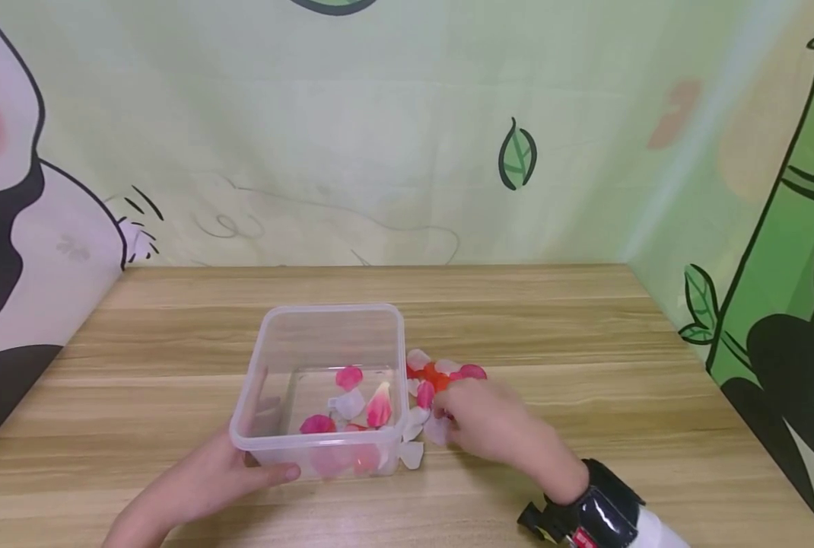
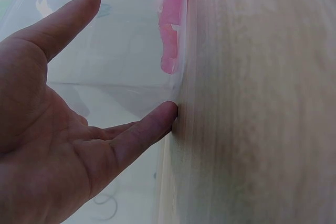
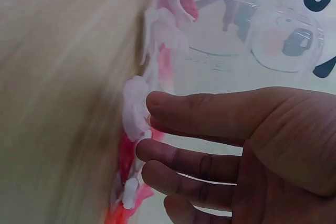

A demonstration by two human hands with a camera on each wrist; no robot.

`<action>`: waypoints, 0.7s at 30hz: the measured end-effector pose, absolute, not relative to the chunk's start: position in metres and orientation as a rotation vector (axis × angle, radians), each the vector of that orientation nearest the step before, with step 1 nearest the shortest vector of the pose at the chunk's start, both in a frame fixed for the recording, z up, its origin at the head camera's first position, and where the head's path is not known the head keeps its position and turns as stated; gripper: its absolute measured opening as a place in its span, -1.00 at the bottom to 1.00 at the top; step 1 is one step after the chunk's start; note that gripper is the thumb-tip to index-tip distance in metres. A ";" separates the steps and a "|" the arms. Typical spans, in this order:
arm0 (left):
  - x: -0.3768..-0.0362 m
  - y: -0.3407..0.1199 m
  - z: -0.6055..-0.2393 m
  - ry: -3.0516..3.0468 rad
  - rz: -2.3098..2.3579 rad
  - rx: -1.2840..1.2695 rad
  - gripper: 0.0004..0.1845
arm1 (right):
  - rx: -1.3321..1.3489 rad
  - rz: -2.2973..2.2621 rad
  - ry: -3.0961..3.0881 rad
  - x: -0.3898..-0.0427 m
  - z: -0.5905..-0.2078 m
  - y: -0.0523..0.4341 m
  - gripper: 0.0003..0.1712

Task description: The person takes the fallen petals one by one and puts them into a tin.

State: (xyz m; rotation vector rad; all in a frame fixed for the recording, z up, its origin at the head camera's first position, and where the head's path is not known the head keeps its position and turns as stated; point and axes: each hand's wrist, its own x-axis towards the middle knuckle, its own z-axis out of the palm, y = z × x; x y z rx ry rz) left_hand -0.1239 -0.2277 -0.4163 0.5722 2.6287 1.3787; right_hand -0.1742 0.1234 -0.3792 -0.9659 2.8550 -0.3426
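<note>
A clear plastic box (image 1: 318, 439) stands on the table with pink, white and red petals inside, among them a pink-and-cream petal (image 1: 379, 406). My left hand (image 1: 218, 476) steadies its near left corner, thumb along the front wall and fingers at the left side. In the left wrist view, the fingers of that hand (image 2: 63, 124) look spread and fairly straight against the plastic. Right of the box lies a heap of loose petals (image 1: 437, 378), white, pink and orange-red. My right hand (image 1: 492, 422) reaches into its near side, fingertips at a pale petal (image 3: 135, 106), fingers slightly bent.
The wooden table (image 1: 558, 327) reaches back to a printed cloth backdrop (image 1: 379, 152) with leaf and panda drawings. A white petal (image 1: 411, 455) lies near the box's front right corner. A black strap (image 1: 602, 506) circles the right wrist.
</note>
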 end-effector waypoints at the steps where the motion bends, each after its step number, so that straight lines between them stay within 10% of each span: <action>1: -0.124 -0.228 -0.416 2.621 1.387 0.576 0.37 | -0.972 -0.336 2.848 -0.174 -0.380 0.123 -0.80; 21: -0.124 -0.228 -0.416 2.616 1.409 0.582 0.38 | -1.000 -0.316 2.864 -0.174 -0.392 0.121 -0.62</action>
